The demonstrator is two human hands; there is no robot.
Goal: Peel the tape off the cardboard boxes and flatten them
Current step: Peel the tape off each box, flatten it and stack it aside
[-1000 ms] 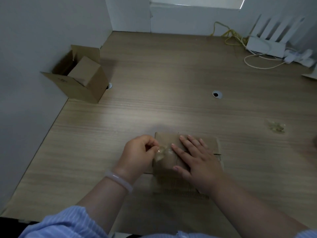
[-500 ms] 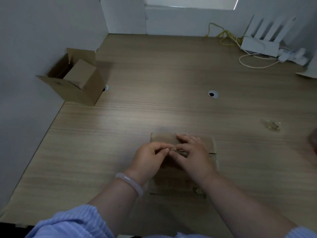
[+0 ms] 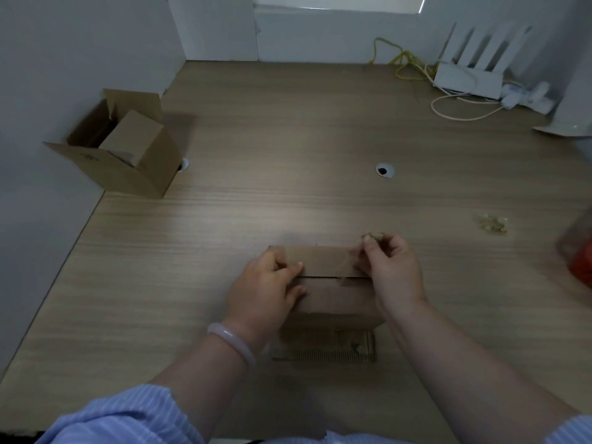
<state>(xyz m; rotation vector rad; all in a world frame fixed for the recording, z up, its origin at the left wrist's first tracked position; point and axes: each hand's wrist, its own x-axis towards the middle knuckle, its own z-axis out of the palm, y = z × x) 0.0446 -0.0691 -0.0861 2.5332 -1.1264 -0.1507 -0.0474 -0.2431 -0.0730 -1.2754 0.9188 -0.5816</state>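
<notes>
Two faults are likely from this position. First, the tape (image 3: 371, 236) may tear partway: it is drawn up and away at the right end of the box (image 3: 326, 267), while a remnant appears to adhere beside the centre seam, and a torn strip would leave the flaps joined. Second, the box may lift or slide toward the pull if the holding hand slackens, and a steep pull could strip the paper face off the cardboard. Pose, from the near edge outward: the left forearm leaves a striped sleeve (image 3: 121, 418) and carries a pale bracelet (image 3: 231, 341) at the wrist. A flat piece of corrugated cardboard (image 3: 323, 352) lies on the table (image 3: 288, 123) just on the near side of the box; whether it runs under the box cannot be told. The box sits centrally, close to the person, its seam running left to right. The left hand (image 3: 266, 286) rests on the box's left end with fingers bent over the top, holding it down. The right hand (image 3: 392, 274) is raised at the right end, thumb and fingertips pinching the tape's crumpled free end. Farther out, a wad of removed tape (image 3: 491, 224) lies well apart to the right. An open box (image 3: 128, 155) stands against the left wall, not yet flattened. A white router (image 3: 467, 80) with cables occupies the far right corner.
</notes>
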